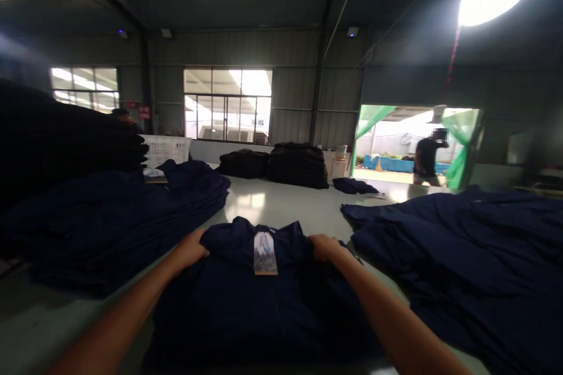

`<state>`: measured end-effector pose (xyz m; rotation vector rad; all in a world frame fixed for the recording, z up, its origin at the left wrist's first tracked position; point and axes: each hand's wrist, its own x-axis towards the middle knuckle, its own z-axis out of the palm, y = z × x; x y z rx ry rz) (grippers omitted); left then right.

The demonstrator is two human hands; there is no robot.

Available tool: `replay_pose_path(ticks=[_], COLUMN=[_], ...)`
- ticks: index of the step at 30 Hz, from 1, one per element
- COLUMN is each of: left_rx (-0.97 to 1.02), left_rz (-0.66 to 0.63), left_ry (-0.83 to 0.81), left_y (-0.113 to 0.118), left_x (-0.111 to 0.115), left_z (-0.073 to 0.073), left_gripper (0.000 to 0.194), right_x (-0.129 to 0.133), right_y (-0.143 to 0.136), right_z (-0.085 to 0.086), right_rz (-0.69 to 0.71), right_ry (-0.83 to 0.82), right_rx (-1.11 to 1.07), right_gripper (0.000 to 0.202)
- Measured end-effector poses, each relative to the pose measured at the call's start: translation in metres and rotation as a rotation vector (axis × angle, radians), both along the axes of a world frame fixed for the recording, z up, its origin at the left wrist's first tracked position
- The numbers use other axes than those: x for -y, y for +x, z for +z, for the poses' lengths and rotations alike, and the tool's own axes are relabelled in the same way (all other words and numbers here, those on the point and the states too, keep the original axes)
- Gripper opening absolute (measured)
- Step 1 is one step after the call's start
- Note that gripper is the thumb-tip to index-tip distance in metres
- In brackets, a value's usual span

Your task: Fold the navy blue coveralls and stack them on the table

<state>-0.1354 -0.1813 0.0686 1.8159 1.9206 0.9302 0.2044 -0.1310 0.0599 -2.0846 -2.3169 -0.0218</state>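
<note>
A dark navy jacket (pixel 246 310) lies spread on the table in front of me, its collar pointing away. From the collar hangs a printed paper tag (pixel 265 255), resting on the chest of the garment. My left hand (pixel 192 249) is closed on the jacket's left shoulder, the fingertips hidden in the cloth. On the opposite shoulder, my right hand (pixel 324 247) is closed on the fabric too, with its fingers partly out of sight. The lower part of the jacket is very dark and hard to make out.
Folded navy garments (pixel 132 222) are stacked at the left, beside a tall dark pile (pixel 57 135). More navy cloth (pixel 461 252) is heaped at the right. Black folded stacks (pixel 298 165) stand at the table's (pixel 281 199) far side. A person (pixel 426 158) is near the doorway.
</note>
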Motion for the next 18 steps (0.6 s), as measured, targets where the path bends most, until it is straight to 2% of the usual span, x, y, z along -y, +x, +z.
replay_pose_path(ticks=[4, 10, 13, 18], left_rx=[-0.040, -0.024, 0.049, 0.255], left_rz=[0.134, 0.229, 0.358, 0.536], left_ry=[0.130, 0.341, 0.452, 0.578], left_y=[-0.019, -0.063, -0.099, -0.160], left_x=[0.005, 0.019, 0.022, 0.027], left_z=[0.027, 0.082, 0.109, 0.147], left_gripper=[0.035, 0.031, 0.031, 0.028], right_x=[-0.017, -0.051, -0.074, -0.118], right_y=[-0.027, -0.085, -0.132, -0.235], right_z=[0.032, 0.097, 0.132, 0.186], right_rz=[0.059, 0.101, 0.148, 0.221], right_ry=[0.101, 0.323, 0.424, 0.599], right_rx=[0.049, 0.076, 0.075, 0.038], right_gripper=[0.040, 0.039, 0.035, 0.033])
